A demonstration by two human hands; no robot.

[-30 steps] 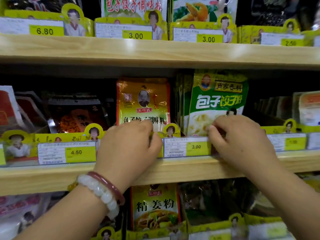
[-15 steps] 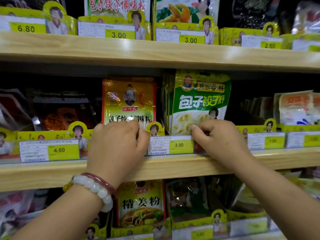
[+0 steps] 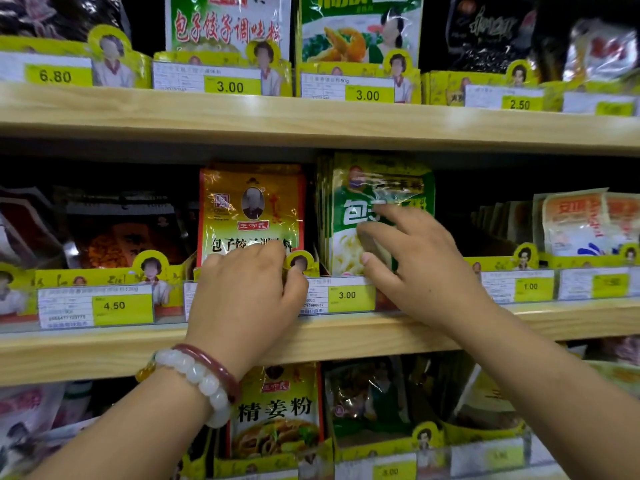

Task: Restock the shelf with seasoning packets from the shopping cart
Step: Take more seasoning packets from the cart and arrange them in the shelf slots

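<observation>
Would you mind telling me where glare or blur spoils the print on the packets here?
Head view: glare streaks across the green packet top, hiding its lettering; the right hand looks motion-blurred; the yellow packet reads sharply; far-right price tags smear toward the frame edge.

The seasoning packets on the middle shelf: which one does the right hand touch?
The green packet, front of its row, right of the yellow-orange packet. The right hand lays its spread fingers on its face; the left hand is at the yellow-orange one.
</observation>
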